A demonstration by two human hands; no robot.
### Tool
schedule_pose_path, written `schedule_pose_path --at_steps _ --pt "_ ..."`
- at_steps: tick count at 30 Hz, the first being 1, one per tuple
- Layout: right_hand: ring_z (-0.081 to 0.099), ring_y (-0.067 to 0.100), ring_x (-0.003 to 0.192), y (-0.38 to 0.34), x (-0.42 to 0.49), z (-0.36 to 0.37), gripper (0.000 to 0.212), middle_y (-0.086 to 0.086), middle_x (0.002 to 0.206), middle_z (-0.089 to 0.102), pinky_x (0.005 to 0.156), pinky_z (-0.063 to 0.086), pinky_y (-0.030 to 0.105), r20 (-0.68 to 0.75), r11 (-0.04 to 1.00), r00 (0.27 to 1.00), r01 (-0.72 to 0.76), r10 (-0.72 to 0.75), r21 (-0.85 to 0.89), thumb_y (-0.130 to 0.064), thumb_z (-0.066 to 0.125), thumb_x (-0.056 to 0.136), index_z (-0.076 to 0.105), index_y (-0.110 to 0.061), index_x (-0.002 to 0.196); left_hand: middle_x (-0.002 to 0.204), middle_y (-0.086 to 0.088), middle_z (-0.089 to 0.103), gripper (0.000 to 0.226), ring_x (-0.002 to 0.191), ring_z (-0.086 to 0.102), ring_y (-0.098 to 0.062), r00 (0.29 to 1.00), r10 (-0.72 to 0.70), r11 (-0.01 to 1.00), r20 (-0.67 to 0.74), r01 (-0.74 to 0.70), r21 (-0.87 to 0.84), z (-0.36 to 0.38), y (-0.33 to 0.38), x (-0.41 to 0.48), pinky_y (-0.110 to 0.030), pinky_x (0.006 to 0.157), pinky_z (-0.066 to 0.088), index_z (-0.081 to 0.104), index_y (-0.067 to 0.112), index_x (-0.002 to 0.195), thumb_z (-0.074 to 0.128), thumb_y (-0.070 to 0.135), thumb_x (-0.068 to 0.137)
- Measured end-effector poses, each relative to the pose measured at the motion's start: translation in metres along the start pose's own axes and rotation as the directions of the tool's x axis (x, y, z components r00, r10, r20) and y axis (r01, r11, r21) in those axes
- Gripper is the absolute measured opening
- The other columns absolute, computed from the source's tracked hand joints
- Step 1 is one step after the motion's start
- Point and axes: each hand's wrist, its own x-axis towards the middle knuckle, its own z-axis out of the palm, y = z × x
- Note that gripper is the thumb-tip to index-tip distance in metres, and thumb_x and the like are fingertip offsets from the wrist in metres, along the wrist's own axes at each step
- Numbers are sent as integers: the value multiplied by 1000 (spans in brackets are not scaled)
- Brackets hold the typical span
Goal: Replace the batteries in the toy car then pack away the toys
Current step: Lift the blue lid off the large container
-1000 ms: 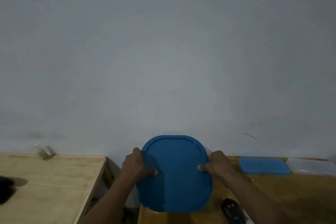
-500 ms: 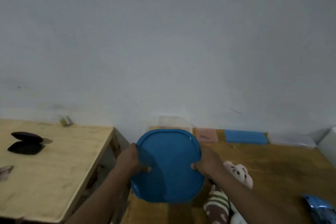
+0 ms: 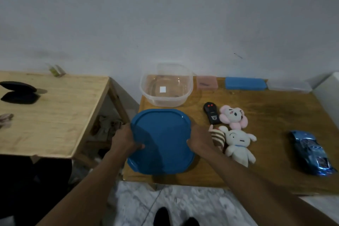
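While my left hand (image 3: 124, 140) and right hand (image 3: 199, 139) pinch opposite edges of the blue lid (image 3: 161, 141), thumbs on top, I judge it light and bendy. The toy car (image 3: 311, 154) lies well apart to my right on the table (image 3: 275, 115), probably hard, slick plastic, best gripped across its sides.

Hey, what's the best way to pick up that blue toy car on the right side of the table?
Likely across its middle from above, thumb on one long side, fingers on the other. The blue toy car sits roof-up on the table, long and narrow, with both flanks clear. The right hand is nearer, but it is holding the blue lid.
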Motion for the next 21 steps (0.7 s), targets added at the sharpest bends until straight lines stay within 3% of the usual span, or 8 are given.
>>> schedule_pose_path --at_steps 5,14,21 --pt "63 28 96 -2 14 27 26 10 110 65 77 53 35 19 999 1000 -12 13 -36 -10 57 88 56 -12 115 133 -12 50 93 121 49 -33 1000 10 1000 22 -10 -6 17 -14 16 -43 94 46 30 12 142 84 30 68" --pt "63 27 92 2 28 45 31 11 108 64 77 55 38 -31 997 998 -53 51 -47 -5 51 89 51 -10 119 127 -17 48 85 116 49 -37 999 13 997 39 -10 -83 34 -19 34 -48 90 48 34 13 127 87 27 63" --pt "63 27 94 0 30 45 35 12 110 63 77 55 38 -5 992 994 -109 109 -66 -4 54 87 50 -9 122 132 -18 43 89 122 44 -35 998 27 998 59 -24 -51 34 -17 38 -44 96 44 31 11 134 86 26 65"
